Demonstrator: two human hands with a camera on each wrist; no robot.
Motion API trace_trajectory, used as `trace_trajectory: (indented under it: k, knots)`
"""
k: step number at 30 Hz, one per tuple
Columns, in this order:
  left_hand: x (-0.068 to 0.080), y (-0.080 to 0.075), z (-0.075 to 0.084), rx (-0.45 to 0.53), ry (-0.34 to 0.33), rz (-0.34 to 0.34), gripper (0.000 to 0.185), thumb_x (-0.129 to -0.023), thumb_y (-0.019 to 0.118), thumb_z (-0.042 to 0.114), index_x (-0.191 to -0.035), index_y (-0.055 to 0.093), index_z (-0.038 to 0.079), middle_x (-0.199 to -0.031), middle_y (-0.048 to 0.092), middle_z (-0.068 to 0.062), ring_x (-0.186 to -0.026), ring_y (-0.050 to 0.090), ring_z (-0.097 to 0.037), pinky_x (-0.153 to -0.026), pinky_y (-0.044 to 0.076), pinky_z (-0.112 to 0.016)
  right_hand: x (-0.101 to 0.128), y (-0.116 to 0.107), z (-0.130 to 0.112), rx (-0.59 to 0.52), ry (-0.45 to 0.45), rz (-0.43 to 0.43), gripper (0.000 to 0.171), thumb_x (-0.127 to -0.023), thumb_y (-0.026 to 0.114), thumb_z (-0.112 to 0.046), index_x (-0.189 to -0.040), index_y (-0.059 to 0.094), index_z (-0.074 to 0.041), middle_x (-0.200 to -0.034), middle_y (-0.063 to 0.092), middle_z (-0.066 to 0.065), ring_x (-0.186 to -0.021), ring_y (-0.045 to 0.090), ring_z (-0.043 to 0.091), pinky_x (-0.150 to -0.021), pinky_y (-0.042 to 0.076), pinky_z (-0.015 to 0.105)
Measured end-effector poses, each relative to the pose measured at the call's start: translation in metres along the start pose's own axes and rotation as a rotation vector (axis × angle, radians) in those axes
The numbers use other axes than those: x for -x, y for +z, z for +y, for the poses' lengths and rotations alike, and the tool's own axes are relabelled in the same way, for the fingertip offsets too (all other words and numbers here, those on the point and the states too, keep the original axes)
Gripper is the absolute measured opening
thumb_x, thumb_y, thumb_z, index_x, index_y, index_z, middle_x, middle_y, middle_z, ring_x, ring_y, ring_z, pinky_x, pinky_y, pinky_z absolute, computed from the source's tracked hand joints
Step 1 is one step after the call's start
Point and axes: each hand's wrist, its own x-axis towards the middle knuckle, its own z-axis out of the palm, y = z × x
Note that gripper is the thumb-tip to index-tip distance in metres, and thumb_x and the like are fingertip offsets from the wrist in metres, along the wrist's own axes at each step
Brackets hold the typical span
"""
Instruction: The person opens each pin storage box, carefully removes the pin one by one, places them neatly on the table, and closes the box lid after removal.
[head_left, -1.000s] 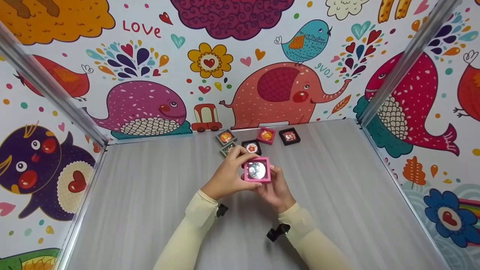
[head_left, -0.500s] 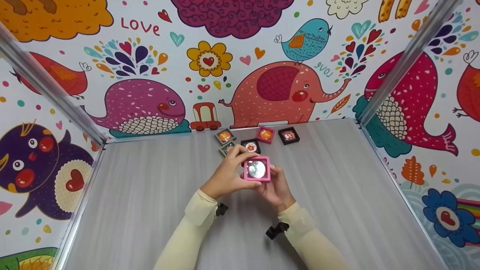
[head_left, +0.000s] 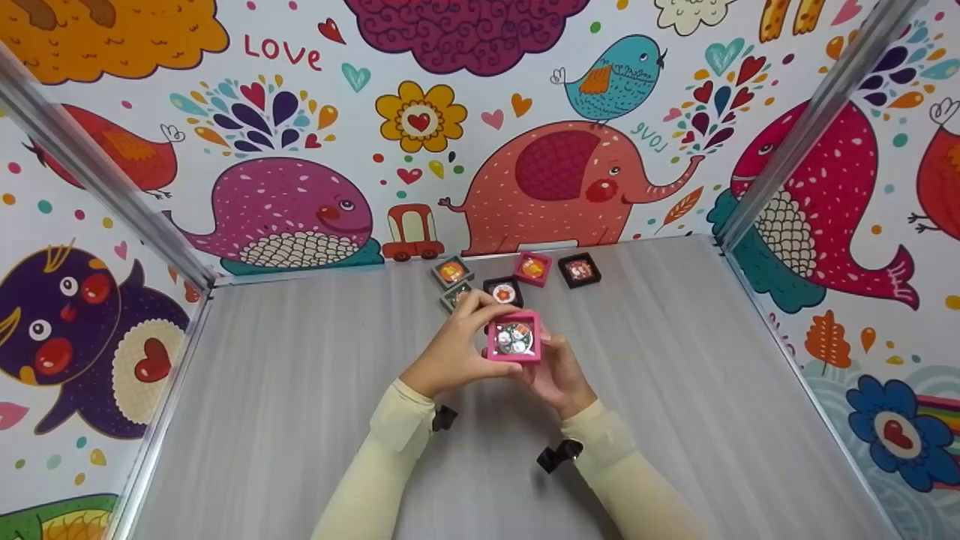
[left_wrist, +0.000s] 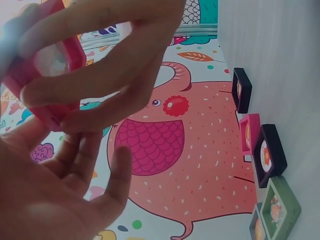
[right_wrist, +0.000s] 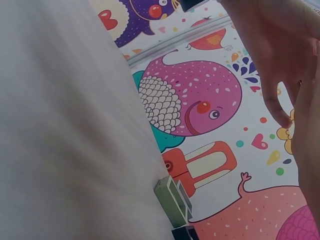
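Both hands hold a small pink square frame box (head_left: pixel 514 337) with a round patterned disc behind its clear window, lifted above the grey table (head_left: pixel 300 390). My left hand (head_left: pixel 459 347) grips its left and top edges with curled fingers (left_wrist: pixel 95 65); the pink box (left_wrist: pixel 47 75) shows between them in the left wrist view. My right hand (head_left: pixel 551 371) curls under its right and lower side. In the right wrist view only part of the right hand (right_wrist: pixel 295 75) shows, and the box is hidden.
Several small framed boxes lie near the back wall: a grey one (head_left: pixel 451 272), a green one (head_left: pixel 454 295), a black one (head_left: pixel 503 292), a pink one (head_left: pixel 532 268) and another black one (head_left: pixel 579 271). Cartoon-papered walls and metal corner posts (head_left: pixel 810 127) enclose the table.
The pink box has tilted a little in my hands, so the glare is gone and its patterned disc shows. The hands stay in nearly the same place.
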Motion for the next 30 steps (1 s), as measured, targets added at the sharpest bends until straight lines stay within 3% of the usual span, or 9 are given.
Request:
trace_trajectory:
  k: [4,13,20,25,30]
  knots:
    - [-0.0003,0.0017,0.0018,-0.006,-0.013,-0.018,0.081,-0.077,0.1,0.046,-0.148,0.068,0.022,-0.127,0.051,0.005,-0.131,0.049,-0.017,-0.109,0.053,-0.04,0.0004,-0.0037,-0.0007,-0.009,0.011,0.001,0.053,-0.093,0.084,-0.016,-0.14,0.061,-0.015,-0.137,0.062,0.019,-0.122,0.067,0.038,-0.096,0.062,0.042]
    - [0.0007,0.0035,0.003,0.004,-0.018,-0.039,0.079,-0.077,0.099,0.048,-0.147,0.069,0.029,-0.126,0.05,0.005,-0.128,0.048,-0.016,-0.109,0.053,-0.038,0.0007,-0.0084,-0.0001,-0.032,-0.01,-0.073,0.039,-0.096,0.079,-0.011,-0.131,0.065,-0.015,-0.136,0.063,0.017,-0.123,0.067,0.037,-0.097,0.061,0.046]
    - [0.0,0.0021,0.0044,-0.01,-0.025,-0.064,0.081,-0.077,0.1,0.047,-0.148,0.069,0.023,-0.127,0.05,0.004,-0.128,0.049,-0.016,-0.106,0.055,-0.034,0.0016,-0.0073,-0.0004,-0.072,0.007,-0.013,0.051,-0.089,0.085,-0.007,-0.133,0.061,-0.014,-0.137,0.062,0.021,-0.124,0.067,0.042,-0.097,0.06,0.048]
    - [0.0007,0.0014,0.006,-0.026,-0.023,-0.069,0.081,-0.077,0.1,0.047,-0.148,0.069,0.023,-0.127,0.05,0.003,-0.127,0.049,-0.018,-0.106,0.054,-0.035,0.0014,-0.008,0.0022,-0.113,0.005,-0.041,0.048,-0.089,0.083,-0.004,-0.133,0.066,-0.011,-0.139,0.062,0.022,-0.127,0.065,0.045,-0.099,0.058,0.05]
    - [0.0007,0.0007,0.0041,-0.022,-0.017,-0.037,0.077,-0.077,0.101,0.043,-0.144,0.071,0.022,-0.125,0.05,0.004,-0.126,0.05,-0.017,-0.106,0.055,-0.036,0.0031,-0.0073,0.0049,-0.127,0.026,-0.006,0.053,-0.09,0.085,-0.008,-0.138,0.065,-0.005,-0.136,0.064,0.024,-0.124,0.067,0.042,-0.096,0.062,0.043]
